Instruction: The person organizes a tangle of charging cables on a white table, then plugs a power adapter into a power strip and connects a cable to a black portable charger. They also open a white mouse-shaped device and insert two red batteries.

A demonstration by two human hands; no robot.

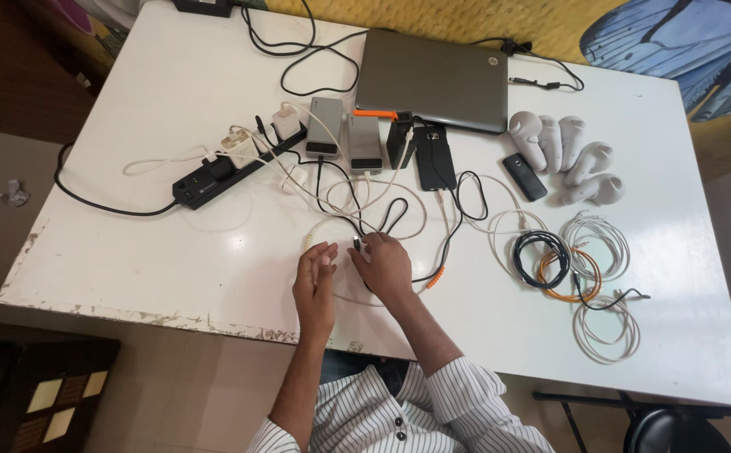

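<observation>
At the far left of the white rectangular table [172, 252], a thick black mains cord [88, 200] curves over the edge to a black power strip [235, 168] lying at a slant, with white plug-in chargers [239, 143] seated in it. Thin white cables [332, 201] and black ones run from there toward you in a loose tangle.

Your left hand [315, 281] rests on the table near the front edge, fingers loosely spread and slightly curled, holding nothing that shows; its fingertips lie just beside a white cable end. Your right hand [385, 267] is right next to it, fingers bunched, pinching the end of a thin black cable [395, 214] at the plug [356, 244]. That cable loops up from your fingertips toward the devices in the middle of the table.

Behind the hands stand two grey rectangular power banks [344, 134] side by side, then a black phone [435, 159] lying flat. Beyond them sits a closed grey laptop [432, 80]. Further right lie a small black candy-bar phone [525, 176] and a cluster of pale grey rounded handheld controllers [562, 151]. Nearer the front on the right are coiled cables: a black coil [540, 256] touching an orange coil [571, 277], with white coils [604, 323] about them.
</observation>
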